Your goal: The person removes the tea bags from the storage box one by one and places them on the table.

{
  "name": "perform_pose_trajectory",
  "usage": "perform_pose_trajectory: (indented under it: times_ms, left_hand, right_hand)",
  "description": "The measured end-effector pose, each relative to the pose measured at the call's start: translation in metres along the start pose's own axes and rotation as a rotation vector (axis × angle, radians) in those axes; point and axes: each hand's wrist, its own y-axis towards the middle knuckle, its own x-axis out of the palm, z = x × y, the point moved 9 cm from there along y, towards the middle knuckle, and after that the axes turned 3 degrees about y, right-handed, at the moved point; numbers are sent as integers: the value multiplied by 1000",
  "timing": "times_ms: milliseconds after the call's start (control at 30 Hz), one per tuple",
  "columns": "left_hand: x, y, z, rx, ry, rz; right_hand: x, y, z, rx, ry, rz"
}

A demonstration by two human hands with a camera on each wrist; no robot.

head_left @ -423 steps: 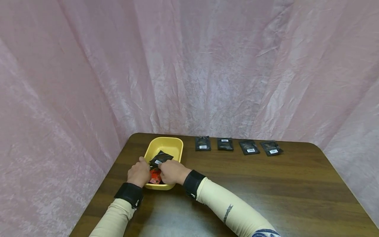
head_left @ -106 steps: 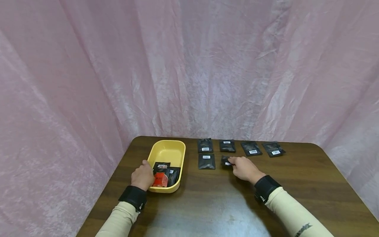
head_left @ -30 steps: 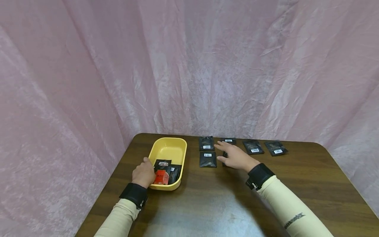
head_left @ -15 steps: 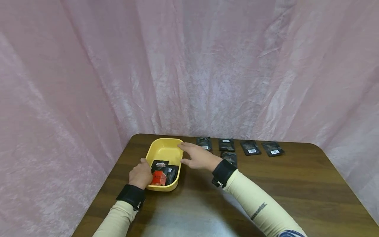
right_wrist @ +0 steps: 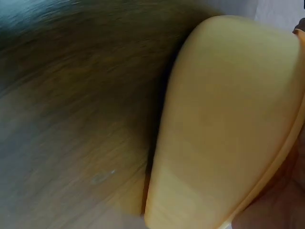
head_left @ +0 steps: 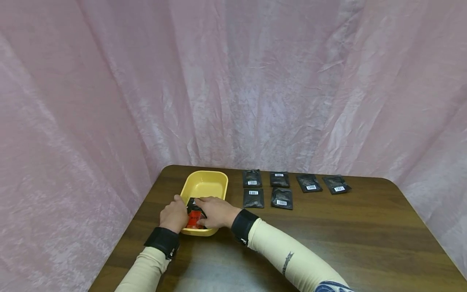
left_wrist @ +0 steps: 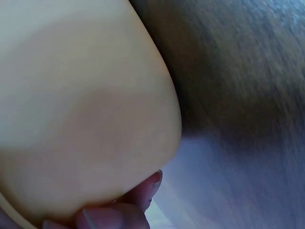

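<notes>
- The left hand (head_left: 173,215) grips the near-left rim of the yellow tray (head_left: 208,183), thumb over the edge and fingers curled under its outer wall, as the left wrist view shows.
- The right hand (head_left: 216,211) reaches into the near end of the tray, fingers bent down onto the packets (head_left: 192,211) lying there, one orange-red among black ones; whether it pinches one I cannot tell.
- The tray sits at the near-left part of the brown table (head_left: 365,235), its far half bare.
- Right of the tray, two black packets (head_left: 253,197) lie side by side, barcodes up.
- Just beyond them, near the far edge, a row of four black packets (head_left: 309,182) runs to the right.
- A pink curtain (head_left: 255,81) hangs behind.
</notes>
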Motion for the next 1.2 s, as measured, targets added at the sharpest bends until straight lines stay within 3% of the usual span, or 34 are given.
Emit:
perform_pose_trajectory:
  times_ms: [167,333,733,1200]
  left_hand:
    - [1,1,1,2,-3,-7]
    - [-1,1,0,-7,3,-11]
    - [2,1,-1,-9,6,-38]
    - [1,1,-2,-16,8,-36]
  right_hand:
    - [9,7,3,96,-72,-28]
    - [12,10,7,135,-81,-12]
    - [7,7,15,159,58,107]
    - [2,2,14,116,63,169]
